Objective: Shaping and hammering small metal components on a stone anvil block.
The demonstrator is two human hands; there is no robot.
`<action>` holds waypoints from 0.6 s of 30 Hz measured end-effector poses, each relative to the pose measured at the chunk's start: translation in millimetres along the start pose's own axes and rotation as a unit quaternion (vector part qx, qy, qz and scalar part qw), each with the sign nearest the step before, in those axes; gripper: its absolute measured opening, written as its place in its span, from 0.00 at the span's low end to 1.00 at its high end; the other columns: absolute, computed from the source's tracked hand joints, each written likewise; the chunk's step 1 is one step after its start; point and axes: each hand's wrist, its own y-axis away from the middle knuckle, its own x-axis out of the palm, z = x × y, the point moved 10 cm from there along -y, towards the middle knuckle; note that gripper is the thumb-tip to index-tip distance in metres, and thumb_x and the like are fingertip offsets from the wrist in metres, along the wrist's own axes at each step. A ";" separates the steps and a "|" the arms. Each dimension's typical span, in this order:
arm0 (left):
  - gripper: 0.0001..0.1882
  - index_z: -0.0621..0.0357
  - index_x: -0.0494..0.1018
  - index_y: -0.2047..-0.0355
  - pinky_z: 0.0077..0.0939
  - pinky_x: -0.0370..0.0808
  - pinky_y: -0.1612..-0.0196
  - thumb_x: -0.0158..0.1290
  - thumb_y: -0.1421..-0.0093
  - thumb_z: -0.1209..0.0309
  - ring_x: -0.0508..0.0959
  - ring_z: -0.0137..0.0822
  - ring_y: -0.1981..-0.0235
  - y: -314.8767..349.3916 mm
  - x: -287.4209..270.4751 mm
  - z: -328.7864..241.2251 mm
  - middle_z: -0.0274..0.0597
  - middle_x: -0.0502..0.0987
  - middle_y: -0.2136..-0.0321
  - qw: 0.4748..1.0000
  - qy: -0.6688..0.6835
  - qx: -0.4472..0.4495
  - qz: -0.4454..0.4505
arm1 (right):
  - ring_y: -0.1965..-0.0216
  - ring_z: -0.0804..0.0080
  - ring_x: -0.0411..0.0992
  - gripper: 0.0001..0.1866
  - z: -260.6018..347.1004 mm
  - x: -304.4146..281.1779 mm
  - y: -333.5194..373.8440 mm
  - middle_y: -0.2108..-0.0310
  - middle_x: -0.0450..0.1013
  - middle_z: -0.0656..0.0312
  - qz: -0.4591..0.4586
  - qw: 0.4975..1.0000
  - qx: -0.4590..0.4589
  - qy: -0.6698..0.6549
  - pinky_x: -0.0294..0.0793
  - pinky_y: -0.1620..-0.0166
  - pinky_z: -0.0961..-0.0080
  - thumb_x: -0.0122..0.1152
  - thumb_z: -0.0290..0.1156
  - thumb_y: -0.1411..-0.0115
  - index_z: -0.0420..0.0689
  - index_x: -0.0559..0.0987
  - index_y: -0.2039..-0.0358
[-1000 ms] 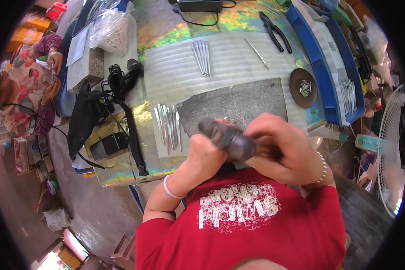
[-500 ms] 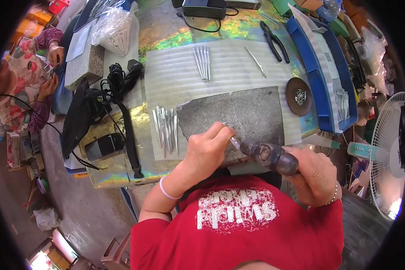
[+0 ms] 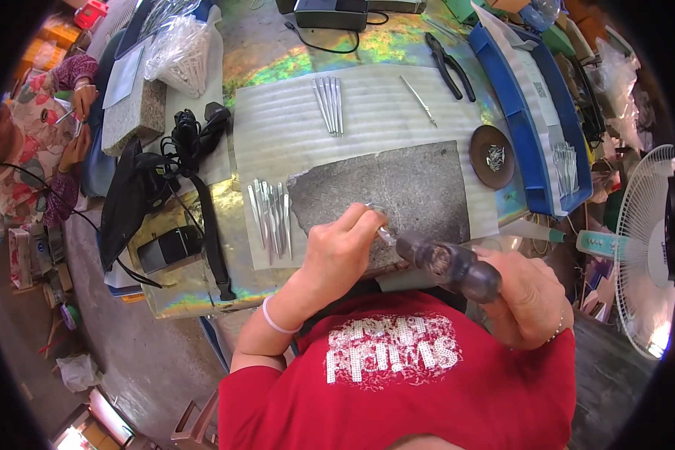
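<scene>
My left hand [image 3: 341, 249] is closed in a pinch over the near part of a flat grey stone slab [image 3: 420, 176]. A thin silver metal rod [image 3: 386, 235] pokes out between its fingers, its rest hidden by the hand. In my right hand [image 3: 531, 304] is a dark ball-peen hammer [image 3: 446, 264], its head above the slab's near right edge, close to the rod; the grip hides most of the handle. Several slim metal rods [image 3: 271, 221] lie left of the slab. Another row of rods [image 3: 328, 106] and a single rod [image 3: 418, 101] lie beyond it.
A brown round dish [image 3: 481, 174] with small metal bits sits right of the slab. Black-handled pliers [image 3: 450, 66] and a long blue tray [image 3: 514, 112] are farther right. Black straps and cable [image 3: 146, 176] lie left. A co-worker [image 3: 45, 142] sits far left; a white fan [image 3: 649, 247] stands right.
The whole view has shifted slightly. The hammer and my right hand have moved a little right and toward me, away from the rod. My left hand keeps its pinch on the slab.
</scene>
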 end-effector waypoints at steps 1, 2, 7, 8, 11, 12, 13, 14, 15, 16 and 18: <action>0.09 0.56 0.70 0.69 0.31 0.70 0.83 0.52 0.51 0.82 0.73 0.42 0.84 0.8 -0.4 0.3 0.40 0.69 0.76 1.000 -0.004 0.003 -0.002 | 0.75 0.67 0.74 0.28 0.1 -0.7 -0.2 0.68 0.74 0.52 -0.010 1.000 -0.004 0.004 0.71 0.77 0.78 0.64 0.20 0.56 0.29 0.69 0.52; 0.09 0.56 0.70 0.69 0.31 0.70 0.83 0.52 0.51 0.82 0.73 0.42 0.84 2.7 -1.1 0.3 0.40 0.69 0.76 1.000 -0.004 0.001 -0.001 | 0.75 0.67 0.74 0.28 -0.2 0.7 -0.4 0.68 0.74 0.52 -0.009 1.000 -0.004 0.003 0.71 0.77 0.78 0.64 0.20 0.56 0.29 0.69 0.52; 0.12 0.59 0.73 0.70 0.27 0.74 0.77 0.58 0.57 0.82 0.77 0.39 0.77 -2.2 5.1 -0.2 0.39 0.75 0.74 0.999 -0.024 -0.016 0.024 | 0.79 0.70 0.71 0.21 10.4 -6.8 0.4 0.77 0.71 0.57 0.060 0.995 0.052 0.062 0.69 0.79 0.77 0.63 0.21 0.55 0.33 0.75 0.57; 0.13 0.58 0.72 0.70 0.28 0.74 0.76 0.59 0.58 0.81 0.78 0.41 0.77 1.0 3.7 1.9 0.39 0.75 0.73 0.999 -0.021 -0.033 0.033 | 0.81 0.71 0.70 0.19 14.9 -6.6 2.2 0.80 0.70 0.58 0.079 0.991 0.055 0.092 0.68 0.80 0.76 0.61 0.21 0.53 0.34 0.76 0.58; 0.10 0.56 0.70 0.70 0.32 0.70 0.83 0.51 0.52 0.83 0.73 0.43 0.83 2.3 -3.0 5.1 0.41 0.69 0.76 1.000 -0.014 -0.013 -0.005 | 0.81 0.68 0.70 0.27 -11.1 15.3 0.2 0.73 0.72 0.54 0.060 0.998 0.006 -0.023 0.69 0.81 0.76 0.60 0.19 0.52 0.27 0.67 0.49; 0.10 0.56 0.70 0.70 0.32 0.70 0.83 0.51 0.52 0.83 0.73 0.43 0.83 2.8 -2.4 3.8 0.41 0.69 0.76 1.000 -0.012 -0.015 -0.004 | 0.81 0.68 0.70 0.27 -9.1 14.4 1.6 0.73 0.72 0.54 0.063 0.998 0.007 -0.024 0.69 0.81 0.76 0.60 0.19 0.52 0.27 0.67 0.49; 0.10 0.56 0.70 0.70 0.33 0.70 0.83 0.51 0.52 0.83 0.73 0.43 0.83 1.5 -1.8 1.6 0.41 0.69 0.76 1.000 -0.012 -0.013 -0.001 | 0.78 0.63 0.72 0.28 -10.3 10.6 2.0 0.73 0.72 0.54 0.052 0.998 0.029 -0.031 0.70 0.78 0.74 0.60 0.17 0.53 0.30 0.67 0.49; 0.10 0.56 0.70 0.70 0.33 0.70 0.83 0.51 0.52 0.83 0.73 0.44 0.83 0.6 -0.8 -0.6 0.41 0.69 0.76 1.000 -0.012 -0.011 0.002 | 0.75 0.59 0.74 0.29 -12.9 7.8 3.3 0.72 0.73 0.53 0.042 0.997 0.050 -0.038 0.71 0.74 0.72 0.59 0.15 0.55 0.32 0.68 0.49; 0.09 0.56 0.70 0.70 0.32 0.70 0.83 0.51 0.52 0.82 0.73 0.43 0.83 -2.5 -1.6 -0.2 0.41 0.69 0.77 1.000 -0.012 -0.012 0.002 | 0.79 0.67 0.71 0.29 -9.0 6.5 -1.6 0.73 0.71 0.53 0.026 0.999 -0.008 -0.031 0.70 0.80 0.76 0.62 0.16 0.54 0.26 0.66 0.49; 0.09 0.56 0.70 0.70 0.32 0.70 0.83 0.51 0.52 0.82 0.73 0.43 0.83 -1.3 -1.6 0.9 0.41 0.69 0.77 1.000 -0.013 -0.011 0.002 | 0.79 0.67 0.71 0.29 -7.8 6.3 -2.8 0.73 0.71 0.53 0.025 0.999 -0.008 -0.031 0.70 0.80 0.76 0.62 0.16 0.54 0.26 0.66 0.49; 0.09 0.56 0.70 0.70 0.32 0.70 0.83 0.51 0.52 0.82 0.73 0.43 0.83 2.0 1.1 3.1 0.40 0.70 0.76 1.000 -0.006 -0.009 0.006 | 0.79 0.66 0.71 0.26 -9.1 -0.5 -4.6 0.75 0.72 0.53 0.017 0.998 0.044 -0.030 0.69 0.81 0.75 0.63 0.18 0.54 0.29 0.70 0.53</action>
